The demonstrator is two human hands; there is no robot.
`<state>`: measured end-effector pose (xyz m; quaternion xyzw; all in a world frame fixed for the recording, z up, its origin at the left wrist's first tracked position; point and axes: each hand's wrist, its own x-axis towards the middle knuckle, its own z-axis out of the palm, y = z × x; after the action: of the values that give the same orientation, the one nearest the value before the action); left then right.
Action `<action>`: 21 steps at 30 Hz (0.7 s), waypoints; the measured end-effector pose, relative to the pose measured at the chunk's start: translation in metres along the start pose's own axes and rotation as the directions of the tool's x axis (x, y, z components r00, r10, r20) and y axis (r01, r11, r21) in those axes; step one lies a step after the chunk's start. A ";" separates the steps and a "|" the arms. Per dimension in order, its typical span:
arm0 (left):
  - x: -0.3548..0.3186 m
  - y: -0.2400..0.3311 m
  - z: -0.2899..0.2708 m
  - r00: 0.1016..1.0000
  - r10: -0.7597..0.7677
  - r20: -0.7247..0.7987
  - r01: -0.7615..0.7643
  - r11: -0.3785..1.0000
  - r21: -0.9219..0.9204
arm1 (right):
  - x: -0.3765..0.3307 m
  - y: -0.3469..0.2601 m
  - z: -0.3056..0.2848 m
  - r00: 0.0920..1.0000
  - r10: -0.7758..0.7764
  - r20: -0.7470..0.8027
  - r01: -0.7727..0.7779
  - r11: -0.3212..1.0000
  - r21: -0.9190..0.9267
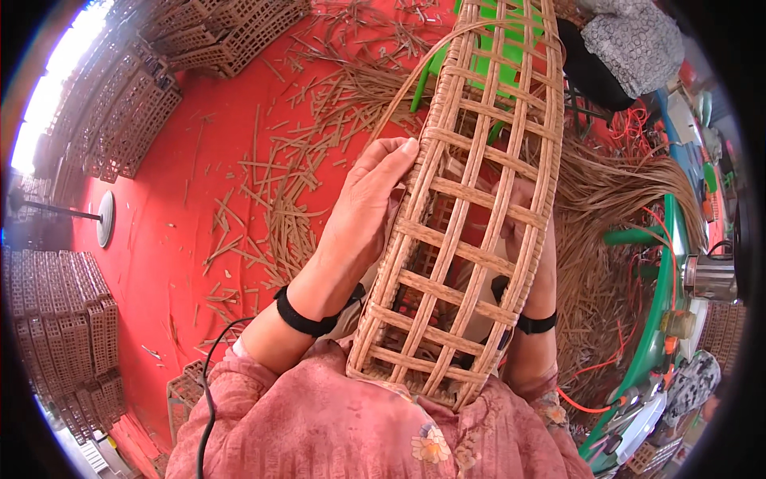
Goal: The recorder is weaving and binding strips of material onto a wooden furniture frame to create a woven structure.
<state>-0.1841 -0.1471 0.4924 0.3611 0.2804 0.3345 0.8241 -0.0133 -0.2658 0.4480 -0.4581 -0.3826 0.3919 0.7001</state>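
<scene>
A long, narrow woven basket (459, 254) of brown flat strands runs from my chest up past the top edge, its open lattice side facing up. My left hand (371, 191) grips its left edge, thumb along the rim and the other fingers curled out of sight beneath. Behind the lattice, my right hand (523, 194) shows only in part through the gaps near the right edge; its fingers are hidden. A loose strand (407, 84) arcs out from the upper left of the basket. Both wrists wear black bands.
Cut strand pieces (291, 199) litter the red floor (152, 279). Stacked woven baskets (60, 327) stand at left and upper left. Long loose strands (614, 191) hang at right beside a green-edged table (650, 343). A green stool (499, 60) and another person's patterned clothing (634, 44) are beyond.
</scene>
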 end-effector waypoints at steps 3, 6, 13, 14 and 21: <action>0.001 -0.002 -0.001 1.000 -0.017 0.022 0.017 1.000 -0.011 | -0.001 0.006 -0.005 0.997 0.066 0.041 -0.069 0.995 0.078; 0.001 -0.002 0.001 0.999 -0.026 0.024 0.027 0.999 -0.032 | -0.001 0.004 0.002 0.999 0.037 0.017 -0.039 0.988 0.148; 0.003 -0.003 0.004 1.000 -0.014 -0.018 0.013 0.999 -0.042 | 0.010 -0.003 0.023 0.985 0.116 -0.125 -0.114 0.993 0.026; 0.003 -0.004 0.005 1.000 -0.013 -0.025 0.012 0.999 -0.044 | 0.010 -0.002 0.023 0.976 0.161 -0.147 -0.150 0.985 0.080; 0.003 -0.004 0.010 0.997 -0.013 -0.079 0.009 0.999 -0.042 | 0.014 -0.002 0.029 0.975 0.168 -0.147 -0.138 0.970 0.198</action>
<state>-0.1740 -0.1509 0.4949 0.3285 0.3080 0.3498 0.8215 -0.0330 -0.2435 0.4611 -0.4490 -0.2492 0.4404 0.7365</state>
